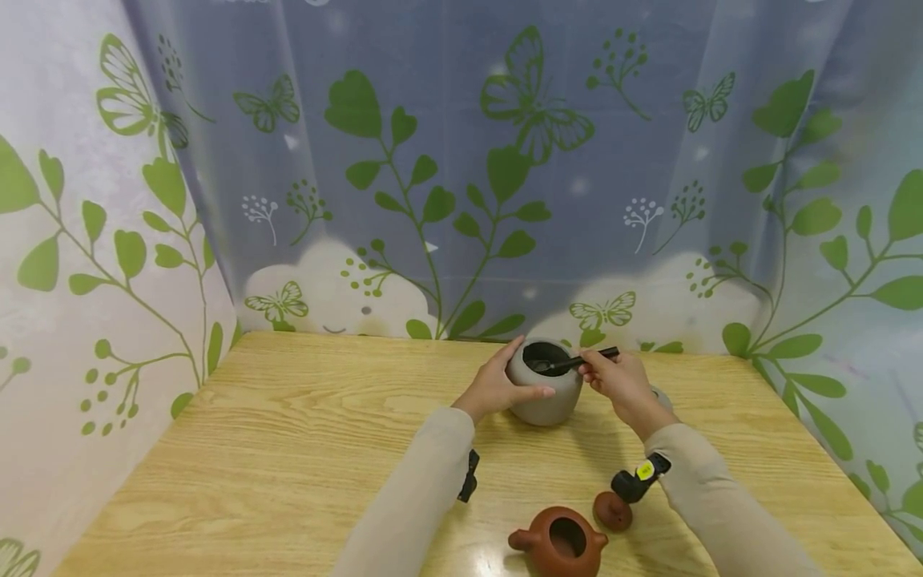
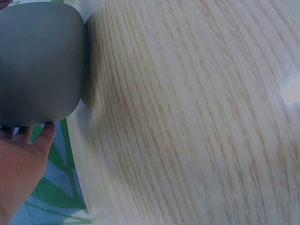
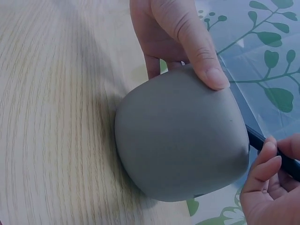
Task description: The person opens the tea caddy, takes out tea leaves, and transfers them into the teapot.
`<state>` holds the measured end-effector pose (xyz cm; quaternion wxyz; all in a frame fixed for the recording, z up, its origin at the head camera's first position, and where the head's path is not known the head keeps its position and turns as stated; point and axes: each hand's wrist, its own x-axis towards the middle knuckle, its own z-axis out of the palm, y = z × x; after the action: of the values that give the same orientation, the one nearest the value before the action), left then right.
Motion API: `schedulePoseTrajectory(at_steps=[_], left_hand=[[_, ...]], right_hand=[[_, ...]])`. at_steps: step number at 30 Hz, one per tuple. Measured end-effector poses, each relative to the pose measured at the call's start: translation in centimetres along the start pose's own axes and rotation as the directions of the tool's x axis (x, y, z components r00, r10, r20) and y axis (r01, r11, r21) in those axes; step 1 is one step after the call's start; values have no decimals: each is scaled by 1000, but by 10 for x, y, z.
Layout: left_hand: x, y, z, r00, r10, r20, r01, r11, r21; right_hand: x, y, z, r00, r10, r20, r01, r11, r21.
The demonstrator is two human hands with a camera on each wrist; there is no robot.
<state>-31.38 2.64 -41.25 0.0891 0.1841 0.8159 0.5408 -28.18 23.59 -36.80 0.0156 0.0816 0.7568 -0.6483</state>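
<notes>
Rounded matte jar (image 1: 546, 403), slim black utensil (image 1: 572, 363)

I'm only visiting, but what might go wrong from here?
The black-handled utensil could catch the rim of the grey jar if the right grip lifts it out, perhaps spilling anything it carries. The left grip holds the jar from one side, so an uneven push might tip it. The right wrist camera looks near the loose teapot lid beside the open brown teapot and might knock it.
</notes>
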Motion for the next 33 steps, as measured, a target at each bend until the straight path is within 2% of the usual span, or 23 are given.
schedulePoseTrajectory(at_steps=[11, 21, 33], left_hand=[[2, -1, 1, 1000, -3, -4, 3, 1000, 9], [-1, 2, -1, 1000, 1, -5, -1, 1000, -1], [0, -2, 0, 1000, 2, 4, -2, 1000, 0]], right_hand=[[-4, -3, -8, 1000, -22, -20, 24, 995, 93], [-10, -5, -17, 1000, 4, -10, -2, 984, 177], [-26, -8, -28, 1000, -19, 20, 16, 987, 163]])
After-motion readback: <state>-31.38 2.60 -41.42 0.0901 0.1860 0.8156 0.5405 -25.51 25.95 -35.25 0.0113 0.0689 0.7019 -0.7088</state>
